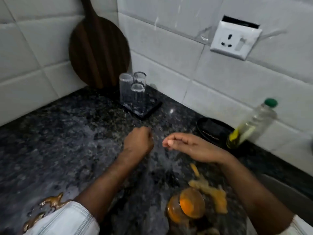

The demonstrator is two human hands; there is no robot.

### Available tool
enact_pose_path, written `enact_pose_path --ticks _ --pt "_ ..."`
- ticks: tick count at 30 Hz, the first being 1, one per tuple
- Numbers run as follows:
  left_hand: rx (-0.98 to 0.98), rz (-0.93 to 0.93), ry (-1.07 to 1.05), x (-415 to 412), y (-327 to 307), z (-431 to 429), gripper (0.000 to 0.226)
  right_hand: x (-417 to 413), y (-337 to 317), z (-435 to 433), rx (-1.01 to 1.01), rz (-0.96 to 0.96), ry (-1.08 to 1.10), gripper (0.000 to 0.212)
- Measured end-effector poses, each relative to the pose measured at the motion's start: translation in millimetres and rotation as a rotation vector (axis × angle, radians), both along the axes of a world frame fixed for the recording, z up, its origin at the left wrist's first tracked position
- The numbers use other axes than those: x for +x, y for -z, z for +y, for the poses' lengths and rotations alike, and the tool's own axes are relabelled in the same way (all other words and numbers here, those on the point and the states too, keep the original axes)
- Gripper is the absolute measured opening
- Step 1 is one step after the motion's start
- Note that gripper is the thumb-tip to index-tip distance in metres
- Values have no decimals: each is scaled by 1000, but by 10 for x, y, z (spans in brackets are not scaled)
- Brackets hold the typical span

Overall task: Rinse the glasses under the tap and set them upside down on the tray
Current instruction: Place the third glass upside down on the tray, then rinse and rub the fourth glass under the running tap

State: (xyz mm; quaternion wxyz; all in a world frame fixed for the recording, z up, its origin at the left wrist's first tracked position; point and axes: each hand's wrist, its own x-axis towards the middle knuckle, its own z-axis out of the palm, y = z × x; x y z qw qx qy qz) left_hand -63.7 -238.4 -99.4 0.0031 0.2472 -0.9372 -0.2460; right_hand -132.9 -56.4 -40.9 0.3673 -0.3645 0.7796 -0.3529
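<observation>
Glasses (132, 89): three clear ones, standing close together and apparently bottom-up on a black tray (150, 110) at the 12 o'clock end of the dark stone worktop (67, 133), in the wall corner. A round wooden board (99, 53) leans against the tiles just behind them. Both hands are well short of the tray, toward 6 o'clock. Left hand (138, 141): fingers curled into a fist, nothing seen in it. Right hand (188, 146): fingers loosely bent, holding nothing. An oil bottle (252, 124) (green cap) and a black dish (211, 131) stand at 3 o'clock. A blurred orange jar (186, 206) sits at 6 o'clock.
</observation>
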Motion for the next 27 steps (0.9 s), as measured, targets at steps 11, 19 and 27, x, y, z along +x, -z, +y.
enact_pose_path --ticks 11,19,27 --pt "245 -184 248 628 -64 610 27 868 370 891 -59 -108 143 67" --pt "650 -241 165 862 10 949 29 1137 635 928 -29 167 304 73" --pt "578 -61 205 730 -108 1426 32 1353 456 1464 -237 193 725 56"
